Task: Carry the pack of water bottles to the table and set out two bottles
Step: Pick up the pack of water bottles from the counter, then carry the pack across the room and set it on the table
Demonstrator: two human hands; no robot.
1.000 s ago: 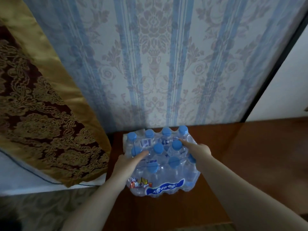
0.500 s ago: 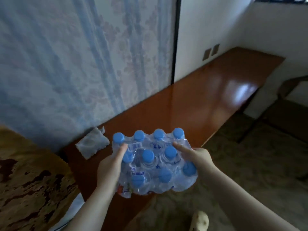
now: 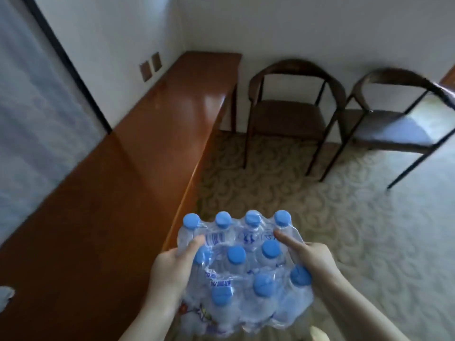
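Observation:
A shrink-wrapped pack of water bottles (image 3: 242, 274) with blue caps is held up in front of me, over the carpet just beside the wooden counter's edge. My left hand (image 3: 170, 269) grips its left side, thumb pressed on the wrap. My right hand (image 3: 311, 260) grips its right side, with the thumb on top. The plastic wrap looks torn open in the middle of the pack. The bottoms of the bottles are hidden.
A long glossy wooden counter (image 3: 118, 168) runs along the left wall to the corner. Two dark chairs (image 3: 285, 107) (image 3: 398, 119) stand against the far wall on patterned carpet (image 3: 344, 217). A crumpled scrap of plastic (image 3: 5, 295) lies at the counter's left edge.
The pack has been lifted off the counter and carried right, away from the wallpapered wall. My view has swung right, so the chairs and carpet now show.

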